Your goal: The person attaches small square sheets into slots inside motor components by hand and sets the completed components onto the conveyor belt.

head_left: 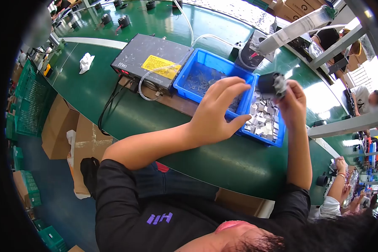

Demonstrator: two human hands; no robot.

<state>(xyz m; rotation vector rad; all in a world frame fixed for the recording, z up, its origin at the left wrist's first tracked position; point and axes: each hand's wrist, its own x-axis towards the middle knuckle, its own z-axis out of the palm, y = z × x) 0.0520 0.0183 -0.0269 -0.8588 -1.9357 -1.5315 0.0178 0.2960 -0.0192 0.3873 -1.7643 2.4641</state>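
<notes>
My right hand point(292, 101) is closed around a dark cylindrical part point(269, 85) with a greyish, blurred end, raised over the right-hand blue bin. My left hand point(218, 110) is open, thumb apart from curved fingers, with nothing in it; it hovers over the near side of the bins. Small flat white and grey pieces point(262, 119) fill the right blue bin point(277, 142). Thin loose scraps point(201, 80) lie in the left blue bin point(185, 93), which my left hand partly hides.
A grey control box point(149, 52) with a yellow label and cables stands left of the bins. Behind them is a dark device point(256, 48) beneath a pale duct point(296, 29). Crumpled tissue point(86, 63) and black parts point(124, 21) lie on the green table point(155, 159). Another person's arm point(338, 182) is at right.
</notes>
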